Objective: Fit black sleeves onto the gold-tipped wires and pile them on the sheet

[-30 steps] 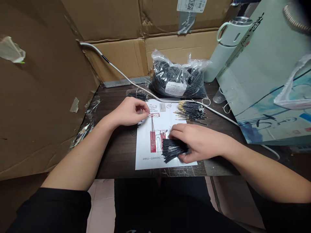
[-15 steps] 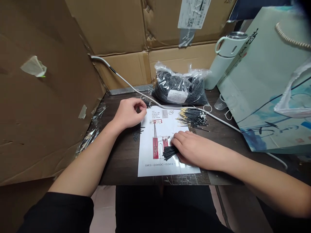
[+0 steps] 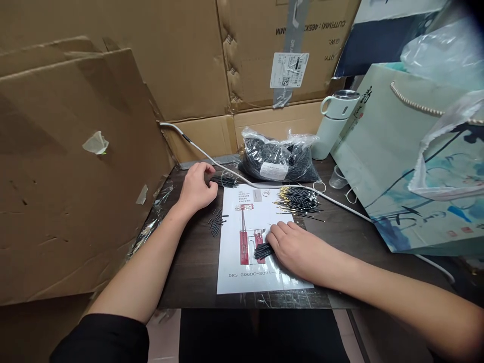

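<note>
My right hand is closed around a bundle of short black wires, whose ends stick out to the left over a printed sheet. My left hand has thumb and fingers apart, beside a pile of black wires at the sheet's upper left corner. Below that hand lie several small black tubes, loose on the table. A larger heap of black wires with gold-coloured ends rests at the sheet's upper right.
Behind the sheet sits a clear bag of black pieces. A white cable crosses the table. At the right stand a pale bottle, a small plastic cup and a paper bag. Cardboard walls the left side.
My left hand has drawn slightly left from the wire pile, and its fingers have spread. My right hand keeps its hold on the bundle. The head view has tilted upward.
</note>
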Demonstrator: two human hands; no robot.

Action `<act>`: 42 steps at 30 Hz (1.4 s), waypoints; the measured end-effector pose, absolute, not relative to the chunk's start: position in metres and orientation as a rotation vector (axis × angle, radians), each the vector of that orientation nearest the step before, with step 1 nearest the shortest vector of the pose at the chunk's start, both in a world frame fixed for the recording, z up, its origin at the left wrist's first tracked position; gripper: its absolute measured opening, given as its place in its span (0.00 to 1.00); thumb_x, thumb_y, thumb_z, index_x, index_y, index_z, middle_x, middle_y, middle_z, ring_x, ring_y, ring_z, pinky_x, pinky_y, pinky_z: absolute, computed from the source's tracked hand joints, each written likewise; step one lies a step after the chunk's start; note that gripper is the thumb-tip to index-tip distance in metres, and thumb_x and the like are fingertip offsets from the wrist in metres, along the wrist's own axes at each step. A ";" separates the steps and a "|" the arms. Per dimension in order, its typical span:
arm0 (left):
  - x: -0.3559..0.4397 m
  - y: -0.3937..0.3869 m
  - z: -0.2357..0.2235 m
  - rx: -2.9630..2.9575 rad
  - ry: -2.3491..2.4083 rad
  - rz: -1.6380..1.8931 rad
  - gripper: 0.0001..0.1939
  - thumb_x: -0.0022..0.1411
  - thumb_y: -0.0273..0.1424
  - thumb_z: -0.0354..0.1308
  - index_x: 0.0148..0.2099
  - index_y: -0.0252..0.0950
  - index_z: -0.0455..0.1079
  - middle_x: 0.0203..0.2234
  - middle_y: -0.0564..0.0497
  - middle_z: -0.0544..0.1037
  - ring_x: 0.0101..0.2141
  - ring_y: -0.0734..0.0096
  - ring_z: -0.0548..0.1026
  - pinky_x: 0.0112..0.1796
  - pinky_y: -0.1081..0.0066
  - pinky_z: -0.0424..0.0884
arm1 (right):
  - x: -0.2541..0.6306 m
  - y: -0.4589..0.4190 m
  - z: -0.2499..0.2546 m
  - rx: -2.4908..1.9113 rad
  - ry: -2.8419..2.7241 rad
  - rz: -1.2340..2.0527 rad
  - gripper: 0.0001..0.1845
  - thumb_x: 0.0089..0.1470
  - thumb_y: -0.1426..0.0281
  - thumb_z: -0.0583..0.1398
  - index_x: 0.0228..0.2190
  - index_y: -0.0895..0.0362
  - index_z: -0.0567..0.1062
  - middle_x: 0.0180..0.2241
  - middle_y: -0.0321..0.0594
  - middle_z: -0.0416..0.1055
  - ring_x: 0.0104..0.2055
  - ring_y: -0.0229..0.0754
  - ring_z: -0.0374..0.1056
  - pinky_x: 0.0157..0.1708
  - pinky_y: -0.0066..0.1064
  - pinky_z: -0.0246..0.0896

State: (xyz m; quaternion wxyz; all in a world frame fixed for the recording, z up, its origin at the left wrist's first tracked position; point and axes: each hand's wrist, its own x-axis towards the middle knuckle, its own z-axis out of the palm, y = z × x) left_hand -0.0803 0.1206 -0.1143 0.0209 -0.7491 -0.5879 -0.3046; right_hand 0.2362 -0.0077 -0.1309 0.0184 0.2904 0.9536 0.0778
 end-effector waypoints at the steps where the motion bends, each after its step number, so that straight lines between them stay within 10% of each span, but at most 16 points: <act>1: -0.081 0.121 -0.115 -2.361 -1.809 -0.904 0.18 0.56 0.24 0.59 0.50 0.37 0.71 0.49 0.43 0.78 0.51 0.54 0.75 0.56 0.56 0.74 | 0.236 -0.008 -0.131 0.903 2.960 0.256 0.11 0.67 0.79 0.52 0.40 0.61 0.75 0.37 0.49 0.71 0.38 0.54 0.68 0.40 0.43 0.59; 9: -0.078 0.120 -0.125 -2.542 -1.804 -0.637 0.37 0.60 0.32 0.61 0.72 0.40 0.62 0.71 0.39 0.67 0.70 0.41 0.62 0.67 0.41 0.58 | 0.234 -0.006 -0.131 0.926 2.933 0.251 0.11 0.69 0.78 0.52 0.40 0.61 0.75 0.38 0.50 0.72 0.38 0.54 0.68 0.41 0.43 0.56; 26: -0.075 0.121 -0.125 -2.526 -1.874 -0.579 0.33 0.65 0.39 0.62 0.70 0.40 0.65 0.61 0.37 0.73 0.63 0.42 0.67 0.60 0.43 0.62 | 0.244 0.007 -0.123 0.981 2.996 -0.094 0.11 0.68 0.80 0.50 0.42 0.62 0.72 0.43 0.53 0.73 0.44 0.52 0.68 0.49 0.45 0.62; 34: -0.075 0.119 -0.118 -2.634 -1.915 -0.693 0.26 0.59 0.36 0.67 0.58 0.38 0.70 0.55 0.43 0.79 0.55 0.52 0.77 0.59 0.53 0.71 | 0.263 0.028 -0.104 1.182 2.854 -0.653 0.07 0.69 0.69 0.52 0.47 0.58 0.64 0.29 0.41 0.72 0.25 0.41 0.60 0.27 0.33 0.48; 42: -0.028 0.079 -0.104 -2.872 -1.660 -0.862 0.26 0.59 0.35 0.68 0.58 0.38 0.71 0.50 0.46 0.82 0.46 0.60 0.81 0.51 0.62 0.76 | 0.268 0.045 -0.105 1.270 2.907 -0.872 0.09 0.72 0.70 0.51 0.51 0.58 0.62 0.38 0.47 0.76 0.33 0.46 0.70 0.33 0.35 0.58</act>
